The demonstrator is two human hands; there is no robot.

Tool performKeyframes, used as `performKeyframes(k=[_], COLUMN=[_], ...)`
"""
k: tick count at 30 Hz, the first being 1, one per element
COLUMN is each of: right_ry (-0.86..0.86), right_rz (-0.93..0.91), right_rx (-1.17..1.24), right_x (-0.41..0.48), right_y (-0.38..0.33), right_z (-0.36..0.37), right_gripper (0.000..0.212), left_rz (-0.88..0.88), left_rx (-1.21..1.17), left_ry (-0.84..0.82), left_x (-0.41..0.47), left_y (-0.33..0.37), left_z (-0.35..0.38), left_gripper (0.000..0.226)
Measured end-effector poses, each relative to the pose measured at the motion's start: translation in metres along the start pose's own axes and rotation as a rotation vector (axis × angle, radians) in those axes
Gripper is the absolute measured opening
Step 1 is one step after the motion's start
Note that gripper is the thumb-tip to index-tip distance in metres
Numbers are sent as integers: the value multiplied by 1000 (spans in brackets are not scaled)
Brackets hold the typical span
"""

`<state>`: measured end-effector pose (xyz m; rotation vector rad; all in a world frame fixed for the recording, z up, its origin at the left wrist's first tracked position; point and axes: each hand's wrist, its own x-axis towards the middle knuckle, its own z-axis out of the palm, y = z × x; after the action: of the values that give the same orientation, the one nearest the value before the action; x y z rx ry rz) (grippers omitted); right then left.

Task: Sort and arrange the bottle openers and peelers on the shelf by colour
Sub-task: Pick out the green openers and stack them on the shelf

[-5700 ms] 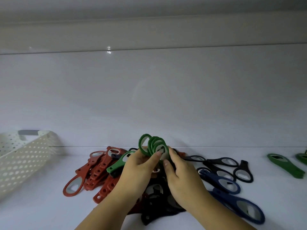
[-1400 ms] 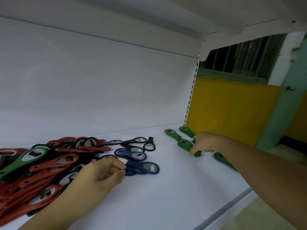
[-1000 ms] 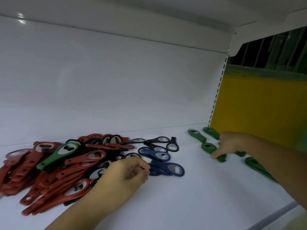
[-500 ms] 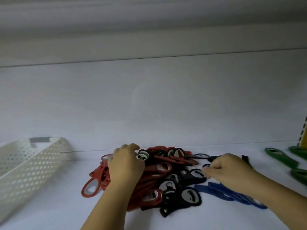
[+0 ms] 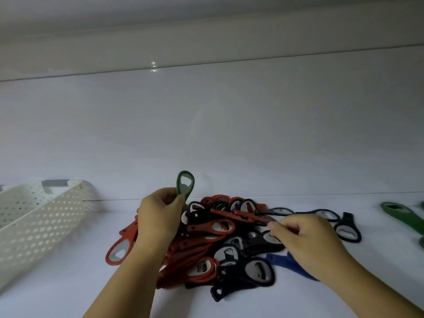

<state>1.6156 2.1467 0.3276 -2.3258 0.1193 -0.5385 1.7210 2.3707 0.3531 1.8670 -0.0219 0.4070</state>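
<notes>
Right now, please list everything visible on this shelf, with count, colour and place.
basket: one, white, far left on the shelf
red openers: many, red, pile's left and middle
black openers: many, black, pile's middle and right of it
blue openers: at least one, blue, front right of pile
green openers: at least two, green, right edge, cut off
held opener: one, green, above the pile
left grip: pinches the held opener
right grip: curled at the pile; hold unclear

No lettering, brand mark, number or sign is legible on the piled bottle openers (image 5: pixel 212 227), the perforated white basket (image 5: pixel 46 216) or the plain white shelf (image 5: pixel 229 134)
</notes>
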Motion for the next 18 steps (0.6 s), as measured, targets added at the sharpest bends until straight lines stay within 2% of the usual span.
performKeyframes(k=[2,4,5,8,10,14,16,18], right_ry=[1,6,6,2,27,204,157,25], right_rz=[-20,-26,-25,-115,-192,-218,-125,-16], right_rx=[15,94,134,165,118,127,192,268], right_x=[-1,-4,-7,-12,-14,-11,-13,-18], right_y=[-3,-8,-12,-17,-20,-18,-20,-24], right_z=[2,5,6,11,13,12,5,-5], right_gripper=[34,12,5,42,52,34,30,27], left_rz=[-117,-220,-240,-217,-211,-212,-197,-186], left_rx=[-231,-437,-467,-424,-453,-526,-522,-494], left_ry=[-114,-317,-400,-567,-633,-659,-659,-692], left_x=[-10,-26,-34,-58,-71,-83,-86,-88], left_y=[8,16,19,25,27,31,32,31], left_z=[4,11,17,33,40,45,46,47], left_gripper=[6,9,12,13,12,14,14,15])
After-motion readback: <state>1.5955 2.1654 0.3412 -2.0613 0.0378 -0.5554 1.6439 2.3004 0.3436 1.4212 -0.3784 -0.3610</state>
